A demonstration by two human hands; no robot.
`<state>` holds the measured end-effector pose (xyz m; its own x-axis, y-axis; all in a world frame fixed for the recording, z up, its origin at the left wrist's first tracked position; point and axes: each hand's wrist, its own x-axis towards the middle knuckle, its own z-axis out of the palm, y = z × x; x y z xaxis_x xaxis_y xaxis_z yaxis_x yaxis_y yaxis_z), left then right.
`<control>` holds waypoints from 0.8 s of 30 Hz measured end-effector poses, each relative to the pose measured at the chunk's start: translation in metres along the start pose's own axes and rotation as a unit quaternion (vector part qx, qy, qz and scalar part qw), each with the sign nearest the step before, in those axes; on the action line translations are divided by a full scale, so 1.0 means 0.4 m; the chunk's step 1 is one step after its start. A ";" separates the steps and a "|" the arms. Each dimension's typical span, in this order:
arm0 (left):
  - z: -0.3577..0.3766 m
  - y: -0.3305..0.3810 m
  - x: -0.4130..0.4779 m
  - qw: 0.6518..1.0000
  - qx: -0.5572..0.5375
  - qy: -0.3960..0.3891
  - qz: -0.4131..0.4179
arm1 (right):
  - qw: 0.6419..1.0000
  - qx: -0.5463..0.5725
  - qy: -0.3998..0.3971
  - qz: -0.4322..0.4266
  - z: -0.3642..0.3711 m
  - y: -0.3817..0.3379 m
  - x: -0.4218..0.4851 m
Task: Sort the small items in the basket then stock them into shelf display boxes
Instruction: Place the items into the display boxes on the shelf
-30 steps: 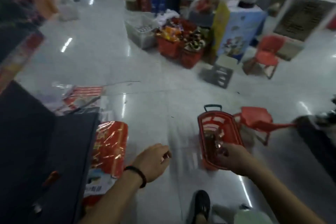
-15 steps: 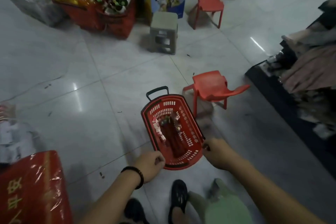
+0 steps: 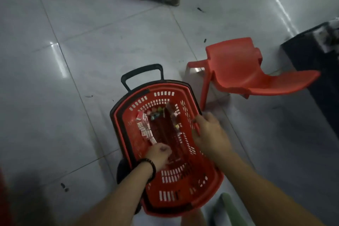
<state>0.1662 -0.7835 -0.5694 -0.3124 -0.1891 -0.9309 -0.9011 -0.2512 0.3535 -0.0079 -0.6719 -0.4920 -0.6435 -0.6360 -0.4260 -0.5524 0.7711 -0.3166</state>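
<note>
Lying in basket [image 3: 207, 185], small packets [image 3: 144, 130] just beyond left hand [image 3: 158, 153]

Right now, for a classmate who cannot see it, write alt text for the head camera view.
A person's left hand reaches among small packets inside a red basket on a tiled floor, while the right hand holds its right rim. A red plastic chair stands beside it.
</note>
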 end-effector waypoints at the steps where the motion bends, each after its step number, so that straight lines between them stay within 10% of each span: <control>1: 0.020 0.007 0.071 0.999 -0.040 0.005 -0.016 | 0.999 -0.014 0.039 -0.028 0.031 0.028 0.053; 19: 0.258 0.020 0.759 0.920 -0.312 0.232 -0.057 | 0.980 0.100 0.156 -0.077 0.202 0.135 0.259; 24: 0.205 0.081 0.688 0.937 -0.310 0.146 -0.067 | 0.978 0.107 0.160 -0.079 0.204 0.134 0.259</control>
<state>0.0263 -0.7658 -0.8216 -0.0319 -0.3466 -0.9375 -0.5494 -0.7775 0.3061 -0.0610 -0.6937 -0.6224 -0.7112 -0.6983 -0.0812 -0.5563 0.6297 -0.5422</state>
